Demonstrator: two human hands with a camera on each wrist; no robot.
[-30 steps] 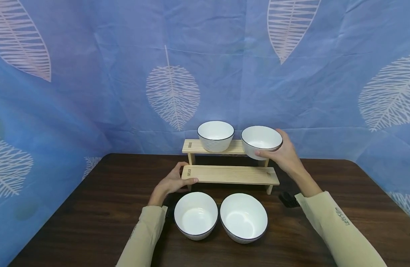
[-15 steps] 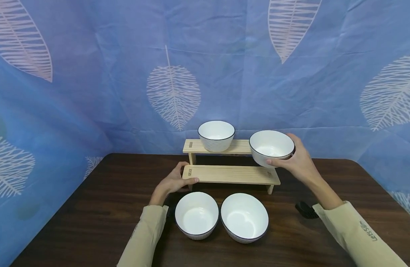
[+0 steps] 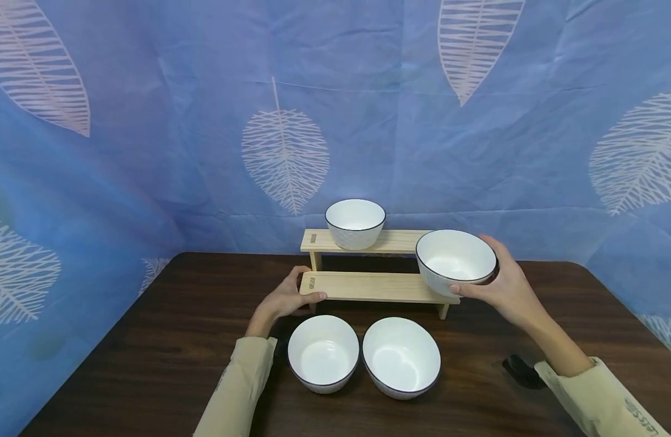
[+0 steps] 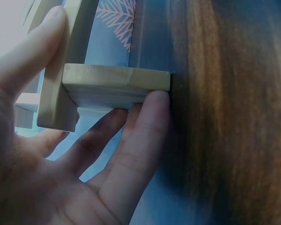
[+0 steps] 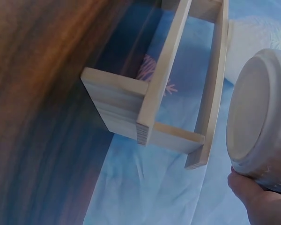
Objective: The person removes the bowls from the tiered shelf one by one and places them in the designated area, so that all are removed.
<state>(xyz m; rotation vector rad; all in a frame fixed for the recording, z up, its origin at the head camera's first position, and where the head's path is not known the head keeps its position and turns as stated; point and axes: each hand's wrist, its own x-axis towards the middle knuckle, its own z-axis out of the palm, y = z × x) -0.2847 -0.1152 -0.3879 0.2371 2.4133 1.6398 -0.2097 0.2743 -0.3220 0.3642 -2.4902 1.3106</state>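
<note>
My right hand (image 3: pixel 510 288) holds a white bowl (image 3: pixel 455 258) with a dark rim by its right side, thumb at the front. In the right wrist view the underside of this bowl (image 5: pixel 248 110) shows, apart from the wooden stand. My left hand (image 3: pixel 286 296) grips the left end of the two-tier wooden stand (image 3: pixel 379 286), thumb on the lower board. The left wrist view shows the fingers (image 4: pixel 140 145) around the stand's leg (image 4: pixel 117 82). A second bowl (image 3: pixel 355 224) sits on the upper board, left of its middle.
Two more white bowls, a left one (image 3: pixel 324 355) and a right one (image 3: pixel 402 358), stand side by side on the dark table (image 3: pixel 149 346) before the stand. A black object (image 3: pixel 523 371) is by the right sleeve. A blue leaf-print cloth (image 3: pixel 357 121) hangs behind.
My right hand has moved the bowl rightward and toward me, from over the upper board to over the lower board's right end. The left hand stays on the stand.
</note>
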